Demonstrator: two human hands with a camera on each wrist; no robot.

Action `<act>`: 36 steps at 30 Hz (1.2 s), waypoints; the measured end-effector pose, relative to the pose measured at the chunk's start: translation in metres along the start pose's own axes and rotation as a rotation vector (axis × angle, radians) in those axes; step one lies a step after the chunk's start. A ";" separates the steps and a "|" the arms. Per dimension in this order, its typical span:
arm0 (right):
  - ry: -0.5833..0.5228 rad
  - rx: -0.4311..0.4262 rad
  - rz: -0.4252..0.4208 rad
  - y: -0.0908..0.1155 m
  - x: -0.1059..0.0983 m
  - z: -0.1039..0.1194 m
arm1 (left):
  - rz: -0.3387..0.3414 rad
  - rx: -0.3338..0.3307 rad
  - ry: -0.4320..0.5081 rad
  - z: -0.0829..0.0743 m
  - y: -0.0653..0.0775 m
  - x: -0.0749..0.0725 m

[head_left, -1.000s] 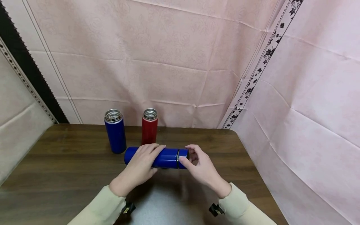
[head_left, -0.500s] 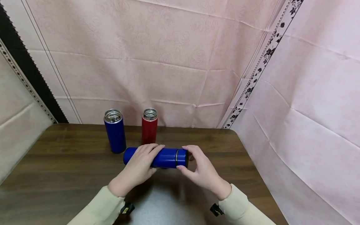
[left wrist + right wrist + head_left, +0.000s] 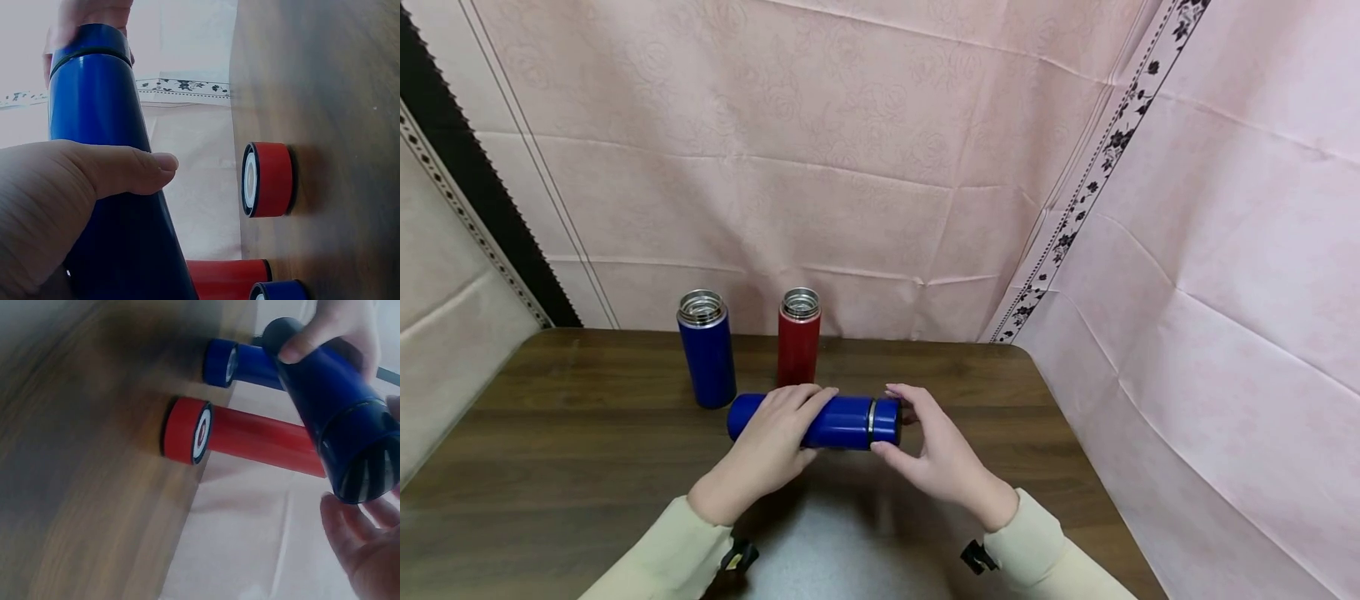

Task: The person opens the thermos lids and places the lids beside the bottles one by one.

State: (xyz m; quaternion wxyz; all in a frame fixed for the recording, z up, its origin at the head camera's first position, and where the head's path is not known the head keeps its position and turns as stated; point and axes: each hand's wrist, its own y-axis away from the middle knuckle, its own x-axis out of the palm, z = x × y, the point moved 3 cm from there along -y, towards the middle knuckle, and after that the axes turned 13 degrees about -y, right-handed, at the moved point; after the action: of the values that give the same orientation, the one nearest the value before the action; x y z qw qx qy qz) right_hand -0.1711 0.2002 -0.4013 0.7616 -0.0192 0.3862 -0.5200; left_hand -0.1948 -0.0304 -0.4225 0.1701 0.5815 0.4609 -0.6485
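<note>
My left hand (image 3: 767,454) grips a blue thermos bottle (image 3: 844,422) around its body, holding it sideways above the table. At its right end sits a blue lid (image 3: 886,423) with a dark ring at the seam. My right hand (image 3: 943,454) has its thumb at the lid's near edge and its fingers around the far side; those fingers look blurred in the left wrist view. Behind stand an uncapped blue bottle (image 3: 707,362) and an uncapped red bottle (image 3: 798,346), steel mouths up.
On the table (image 3: 587,467), a loose red lid (image 3: 182,431) and a loose blue lid (image 3: 217,362) lie in front of the standing bottles; the held thermos hides them in the head view. A pink cloth (image 3: 850,167) hangs behind the table.
My right thumb has slid from the top of the lid down to its near edge, and the fingers have shifted around it. The held thermos has moved slightly left.
</note>
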 end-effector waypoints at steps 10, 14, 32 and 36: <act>-0.135 0.323 0.078 -0.002 -0.003 -0.005 | -0.023 0.060 -0.056 -0.003 0.000 0.000; -0.095 0.315 0.110 -0.003 -0.002 -0.006 | -0.044 0.085 -0.089 -0.003 0.000 -0.001; 0.264 0.131 0.042 0.001 -0.009 0.001 | -0.028 0.010 -0.096 0.004 -0.001 0.001; 0.258 0.167 0.029 0.003 -0.014 -0.002 | -0.049 -0.011 -0.089 0.007 -0.002 0.001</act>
State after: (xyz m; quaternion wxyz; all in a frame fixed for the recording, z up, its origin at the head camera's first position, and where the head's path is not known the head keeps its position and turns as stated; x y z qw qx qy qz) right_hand -0.1721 0.2132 -0.3958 0.7121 0.1168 0.4365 -0.5373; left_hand -0.2005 -0.0347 -0.4235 0.1778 0.5399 0.4705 -0.6750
